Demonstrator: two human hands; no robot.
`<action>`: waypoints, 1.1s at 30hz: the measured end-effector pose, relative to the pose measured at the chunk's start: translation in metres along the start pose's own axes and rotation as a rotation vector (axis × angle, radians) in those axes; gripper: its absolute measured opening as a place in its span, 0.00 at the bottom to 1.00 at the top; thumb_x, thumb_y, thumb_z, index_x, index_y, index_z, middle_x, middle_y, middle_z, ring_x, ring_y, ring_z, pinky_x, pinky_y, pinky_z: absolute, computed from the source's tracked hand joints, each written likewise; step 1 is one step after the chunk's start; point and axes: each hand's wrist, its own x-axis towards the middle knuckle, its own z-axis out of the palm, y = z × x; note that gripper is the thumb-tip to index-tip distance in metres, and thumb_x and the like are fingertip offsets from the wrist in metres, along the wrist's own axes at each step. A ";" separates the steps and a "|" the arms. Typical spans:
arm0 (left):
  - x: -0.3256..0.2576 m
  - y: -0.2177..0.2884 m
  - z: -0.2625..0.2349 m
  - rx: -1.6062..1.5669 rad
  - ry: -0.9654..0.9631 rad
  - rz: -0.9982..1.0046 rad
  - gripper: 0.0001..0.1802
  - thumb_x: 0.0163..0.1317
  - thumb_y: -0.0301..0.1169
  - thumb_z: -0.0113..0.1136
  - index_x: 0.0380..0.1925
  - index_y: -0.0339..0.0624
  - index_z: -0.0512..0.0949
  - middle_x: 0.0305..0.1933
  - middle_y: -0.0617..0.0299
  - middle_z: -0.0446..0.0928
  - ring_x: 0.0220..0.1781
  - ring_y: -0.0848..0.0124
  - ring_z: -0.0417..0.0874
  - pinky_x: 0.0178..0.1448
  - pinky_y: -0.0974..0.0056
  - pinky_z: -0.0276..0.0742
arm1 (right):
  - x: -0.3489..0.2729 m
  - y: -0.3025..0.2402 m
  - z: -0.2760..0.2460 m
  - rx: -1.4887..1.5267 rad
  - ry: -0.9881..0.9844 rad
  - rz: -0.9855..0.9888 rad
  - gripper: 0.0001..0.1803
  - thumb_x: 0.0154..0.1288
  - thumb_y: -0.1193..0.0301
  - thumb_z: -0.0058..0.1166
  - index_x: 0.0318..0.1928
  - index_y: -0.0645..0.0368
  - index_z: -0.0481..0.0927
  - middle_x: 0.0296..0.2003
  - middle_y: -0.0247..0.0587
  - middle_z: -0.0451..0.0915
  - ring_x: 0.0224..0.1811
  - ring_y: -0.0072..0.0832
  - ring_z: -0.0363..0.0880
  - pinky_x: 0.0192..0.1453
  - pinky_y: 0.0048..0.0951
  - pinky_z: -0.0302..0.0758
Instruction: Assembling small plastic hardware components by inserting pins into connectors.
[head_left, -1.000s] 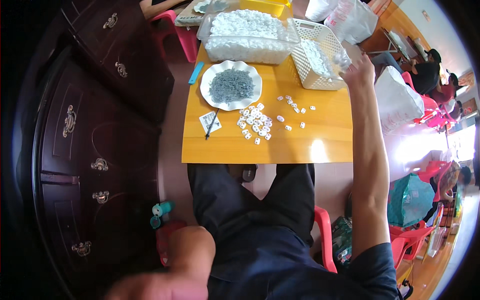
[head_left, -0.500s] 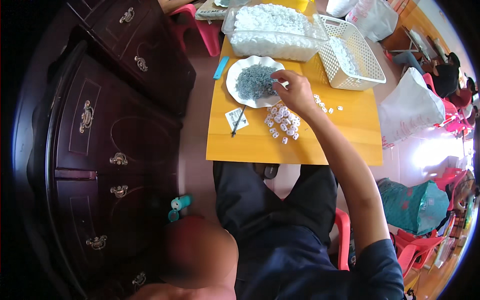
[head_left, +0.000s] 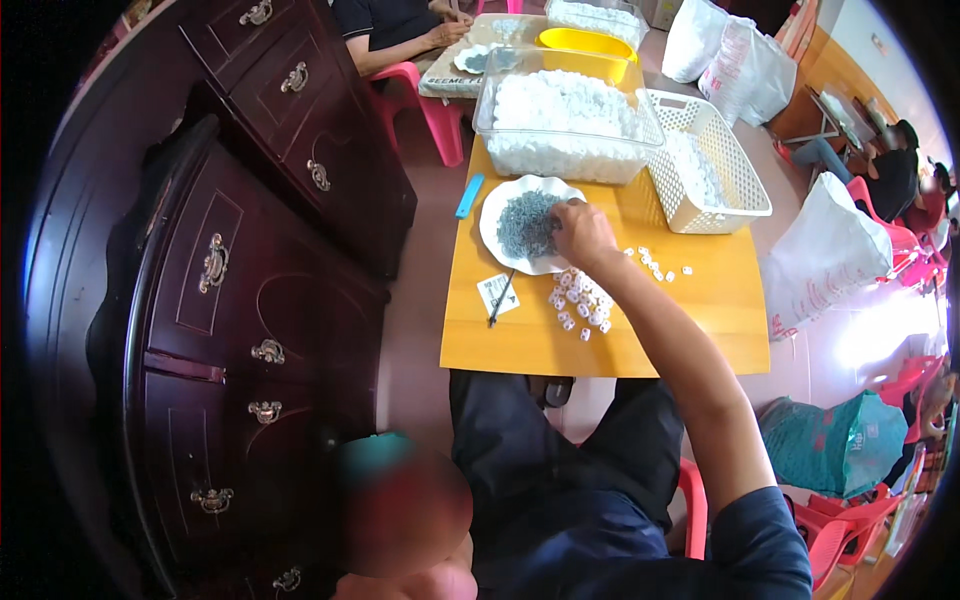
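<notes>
My right hand (head_left: pixel 585 232) is at the right side of a white wavy-rimmed plate (head_left: pixel 490 232). Its fingers are bent down into a heap of small grey-blue pieces (head_left: pixel 525 224) on that plate. The fingertips are partly hidden, so what they pinch cannot be made out. Just below the hand lies a pile of small white plastic pieces with dark holes (head_left: pixel 582 298). At the lower left, close to the camera, a skin-coloured shape (head_left: pixel 430 582) may be my left hand or arm. Blur covers much of it, and no finger position can be read.
Behind the plate stand a clear bin (head_left: pixel 570 160) of white pieces and a white perforated basket (head_left: pixel 715 218). A blue strip-shaped tool (head_left: pixel 469 196), a printed card (head_left: pixel 490 290) and a thin dark rod (head_left: pixel 503 298) lie left. Another person (head_left: pixel 400 35) works beyond; a dark cabinet (head_left: pixel 260 260) flanks the table.
The view has shifted, so the table sits lower in it. My right fingers have dipped from above the plate into the grey-blue pieces. The shape at lower left has shifted, hiding the turquoise bottle more.
</notes>
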 end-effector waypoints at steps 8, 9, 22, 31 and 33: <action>-0.082 0.031 -0.037 0.468 -0.135 -0.723 0.10 0.58 0.33 0.71 0.29 0.38 0.82 0.32 0.54 0.83 0.29 0.60 0.86 0.32 0.60 0.81 | 0.003 0.007 0.006 0.031 0.073 -0.047 0.08 0.58 0.74 0.59 0.37 0.53 0.88 0.38 0.50 0.85 0.40 0.51 0.85 0.49 0.46 0.82; -0.090 0.030 -0.042 0.454 -0.169 -0.915 0.09 0.54 0.30 0.73 0.29 0.38 0.82 0.33 0.53 0.82 0.31 0.58 0.86 0.33 0.60 0.81 | 0.003 0.008 0.004 0.072 0.096 -0.056 0.07 0.59 0.74 0.59 0.36 0.54 0.88 0.38 0.49 0.85 0.39 0.50 0.85 0.48 0.45 0.82; -0.193 -0.019 -0.051 0.987 -0.311 -1.118 0.06 0.56 0.25 0.72 0.28 0.39 0.82 0.32 0.56 0.82 0.33 0.60 0.86 0.37 0.61 0.81 | -0.004 0.014 -0.028 0.407 0.210 -0.049 0.07 0.58 0.74 0.64 0.37 0.57 0.89 0.32 0.48 0.87 0.34 0.42 0.88 0.43 0.37 0.84; -0.177 -0.111 -0.087 1.370 -0.632 -1.020 0.32 0.64 0.38 0.66 0.65 0.36 0.72 0.68 0.42 0.70 0.69 0.45 0.71 0.70 0.50 0.69 | -0.090 0.051 -0.069 1.024 0.211 0.353 0.12 0.63 0.74 0.69 0.45 0.66 0.87 0.36 0.35 0.88 0.39 0.17 0.85 0.46 0.22 0.81; -0.172 -0.136 -0.091 1.402 -0.721 -1.081 0.39 0.65 0.42 0.65 0.71 0.35 0.64 0.76 0.40 0.60 0.79 0.44 0.56 0.79 0.45 0.53 | -0.109 0.057 -0.076 1.055 0.230 0.412 0.12 0.64 0.74 0.68 0.46 0.67 0.86 0.37 0.35 0.88 0.39 0.18 0.84 0.46 0.21 0.80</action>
